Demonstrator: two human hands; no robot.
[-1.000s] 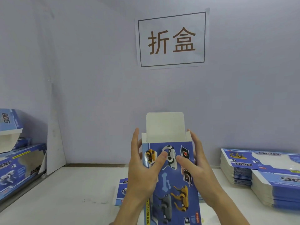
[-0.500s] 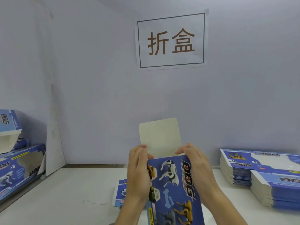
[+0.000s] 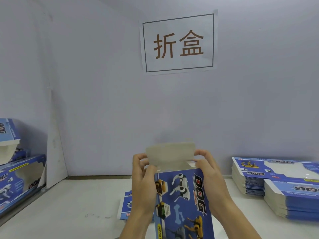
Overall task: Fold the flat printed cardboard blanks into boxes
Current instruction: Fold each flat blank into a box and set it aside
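1. The box [image 3: 184, 200] is upright between both hands, above the table [image 3: 72, 209].
2. The left hand [image 3: 143, 185] grips its left edge, fingers curled.
3. The right hand [image 3: 212, 180] grips its right edge, fingertips on the flap [image 3: 170, 155].

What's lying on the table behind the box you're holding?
A flat printed blank lies on the table behind the box; only its left end shows. The left hand, right hand and box cover the rest, so anything under it is hidden.

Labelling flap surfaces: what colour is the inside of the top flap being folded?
Plain off-white, unprinted, on the top flap; head view.
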